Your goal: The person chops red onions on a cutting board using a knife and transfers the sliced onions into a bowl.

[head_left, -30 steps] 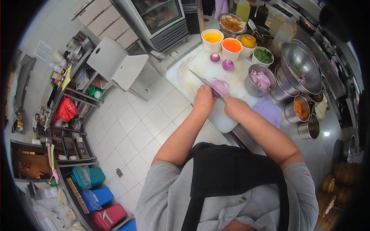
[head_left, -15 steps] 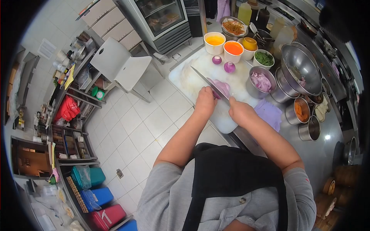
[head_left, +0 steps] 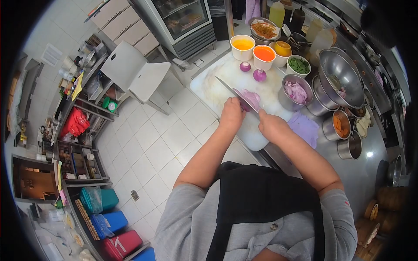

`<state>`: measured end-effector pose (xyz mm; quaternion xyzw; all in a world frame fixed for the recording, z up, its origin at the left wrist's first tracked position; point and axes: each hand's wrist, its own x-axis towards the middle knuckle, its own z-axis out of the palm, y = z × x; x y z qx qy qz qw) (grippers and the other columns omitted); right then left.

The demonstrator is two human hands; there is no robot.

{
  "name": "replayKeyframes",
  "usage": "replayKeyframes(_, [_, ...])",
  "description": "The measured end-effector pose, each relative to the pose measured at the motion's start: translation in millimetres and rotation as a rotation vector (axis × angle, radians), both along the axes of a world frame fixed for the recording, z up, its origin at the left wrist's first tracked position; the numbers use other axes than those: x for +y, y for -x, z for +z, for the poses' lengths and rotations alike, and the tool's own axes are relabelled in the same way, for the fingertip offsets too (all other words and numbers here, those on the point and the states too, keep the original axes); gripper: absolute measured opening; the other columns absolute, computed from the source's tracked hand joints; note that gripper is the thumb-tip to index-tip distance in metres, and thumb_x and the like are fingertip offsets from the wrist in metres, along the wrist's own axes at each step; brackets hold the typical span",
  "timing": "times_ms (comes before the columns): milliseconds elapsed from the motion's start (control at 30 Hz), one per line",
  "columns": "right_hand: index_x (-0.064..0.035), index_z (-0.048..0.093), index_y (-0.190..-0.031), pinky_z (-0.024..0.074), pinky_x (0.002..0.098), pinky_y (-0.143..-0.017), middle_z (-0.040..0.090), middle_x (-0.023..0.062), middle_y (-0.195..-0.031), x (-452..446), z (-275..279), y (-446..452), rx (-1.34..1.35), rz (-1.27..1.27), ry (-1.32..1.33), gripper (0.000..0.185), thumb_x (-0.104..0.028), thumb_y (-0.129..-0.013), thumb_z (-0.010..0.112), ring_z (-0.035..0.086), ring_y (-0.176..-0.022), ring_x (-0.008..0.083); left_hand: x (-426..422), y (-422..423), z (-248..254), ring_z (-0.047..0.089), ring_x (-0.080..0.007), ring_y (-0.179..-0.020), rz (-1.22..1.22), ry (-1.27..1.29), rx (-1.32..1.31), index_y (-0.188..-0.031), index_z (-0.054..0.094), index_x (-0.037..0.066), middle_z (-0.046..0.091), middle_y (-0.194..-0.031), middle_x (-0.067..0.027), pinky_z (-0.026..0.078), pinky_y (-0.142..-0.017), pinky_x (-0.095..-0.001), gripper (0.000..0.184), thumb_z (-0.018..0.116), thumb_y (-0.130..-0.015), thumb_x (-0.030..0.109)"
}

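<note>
My right hand (head_left: pixel 271 125) is closed round the handle of a large kitchen knife (head_left: pixel 233 90), its blade pointing away to the upper left. Sliced red onion (head_left: pixel 250 97) lies in a pile along the far side of the blade. My left hand (head_left: pixel 233 111) is closed at the near side of the blade, holding a piece of red onion mostly hidden by the fingers. Beneath all this is a white cutting board (head_left: pixel 209 89). Two purple onion pieces, one onion (head_left: pixel 245 66) and another onion (head_left: pixel 260 75), rest farther back on the board.
Right of the board stands a steel pot (head_left: pixel 287 101) of sliced onion, near a purple cloth (head_left: pixel 303 128) and a large steel bowl (head_left: pixel 331 65). Behind are an orange-filled tub (head_left: pixel 263 65), a yellow-filled tub (head_left: pixel 242 54) and a bowl of greens (head_left: pixel 298 71). A chair (head_left: pixel 150 80) stands left.
Hardly anything differs. Both hands and the knife stay in nearly the same place, and the view has shifted very slightly.
</note>
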<state>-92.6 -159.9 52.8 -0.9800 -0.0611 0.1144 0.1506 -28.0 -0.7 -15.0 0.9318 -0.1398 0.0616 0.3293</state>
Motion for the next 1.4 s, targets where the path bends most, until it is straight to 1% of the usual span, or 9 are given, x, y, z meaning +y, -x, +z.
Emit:
replayKeyframes(167, [0.0023, 0.051, -0.104, 0.0495, 0.0529, -0.072, 0.066, 0.0250, -0.083, -3.1, 0.3, 0.5, -0.046, 0.009, -0.018, 0.022, -0.009, -0.085, 0.048, 0.065, -0.081, 0.0425, -0.5, 1.3, 5.2, 0.058, -0.0374, -0.098, -0.002, -0.009, 0.026, -0.106, 0.054, -0.003, 0.057, -0.105, -0.0210, 0.050, -0.085, -0.0431, 0.043, 0.077, -0.070, 0.007])
replayKeyframes(467, [0.0018, 0.051, -0.105, 0.0495, 0.0526, -0.073, 0.066, 0.0249, -0.083, 1.2, 2.4, 1.3, 0.017, -0.009, 0.002, 0.022, -0.008, -0.085, 0.049, 0.065, -0.081, 0.0424, -0.8, 0.6, 3.7, 0.057, -0.0386, -0.099, -0.010, -0.013, 0.016, -0.108, 0.053, -0.003, 0.057, -0.105, -0.0220, 0.049, -0.086, -0.0441, 0.045, 0.076, -0.071, 0.007])
replayKeyframes(800, [0.0014, 0.051, -0.104, 0.0501, 0.0519, -0.072, 0.067, 0.0236, -0.083, 0.9, 1.5, 0.6, -0.011, 0.009, 0.019, 0.021, -0.008, -0.085, 0.048, 0.065, -0.080, 0.0414, -0.6, -0.8, 2.2, 0.057, -0.0389, -0.098, -0.012, -0.022, 0.020, -0.108, 0.052, -0.003, 0.056, -0.106, -0.0224, 0.049, -0.086, -0.0447, 0.045, 0.076, -0.071, 0.008])
replayKeyframes(1067, [0.0013, 0.050, -0.107, 0.0501, 0.0520, -0.074, 0.067, 0.0245, -0.088, 2.6, 0.3, -2.7, 0.044, 0.005, 0.034, 0.023, -0.007, -0.086, 0.048, 0.066, -0.085, 0.0411, 0.2, -2.0, 0.3, 0.058, -0.0384, -0.097, -0.024, -0.014, 0.007, -0.106, 0.054, -0.003, 0.057, -0.103, -0.0218, 0.050, -0.084, -0.0444, 0.043, 0.077, -0.071, 0.008])
replayKeyframes(1400, [0.0010, 0.051, -0.109, 0.0504, 0.0518, -0.075, 0.067, 0.0247, -0.089, 4.8, -1.3, -7.7, 0.086, 0.006, 0.027, 0.024, -0.007, -0.086, 0.047, 0.066, -0.087, 0.0403, 0.4, -3.4, 0.8, 0.058, -0.0385, -0.097, -0.028, -0.040, 0.006, -0.105, 0.054, -0.004, 0.058, -0.103, -0.0219, 0.050, -0.084, -0.0443, 0.043, 0.077, -0.072, 0.009])
